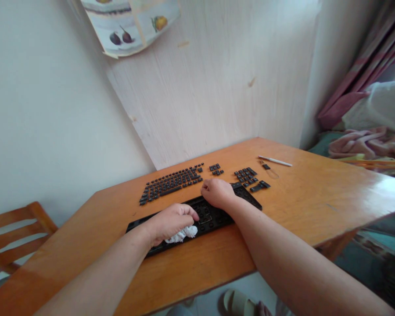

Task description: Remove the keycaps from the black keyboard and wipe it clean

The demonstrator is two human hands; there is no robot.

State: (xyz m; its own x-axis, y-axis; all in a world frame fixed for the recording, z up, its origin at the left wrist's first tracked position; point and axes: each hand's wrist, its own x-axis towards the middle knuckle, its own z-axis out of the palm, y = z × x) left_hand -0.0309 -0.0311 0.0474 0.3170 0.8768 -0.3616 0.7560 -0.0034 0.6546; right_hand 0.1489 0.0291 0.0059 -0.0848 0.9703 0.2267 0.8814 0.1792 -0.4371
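Note:
A black keyboard base (213,219) with its keycaps off lies on the wooden table in front of me. My left hand (174,221) is closed around a crumpled white tissue (181,235) and rests over the base's left-middle part. Closed too, my right hand (217,192) sits at the far edge of the base, right of its middle. What its fingers hold, if anything, is hidden. Beyond the base, loose black keycaps (174,182) are laid out in keyboard order. Smaller keycap groups stand to the right, among them the number-pad keycaps (245,175).
A white pen (275,160) and a small tool with a wire loop (266,166) lie at the table's (303,193) back right. A wooden chair (18,232) stands at the left. Behind the table is a pale board (217,87) with a fruit picture.

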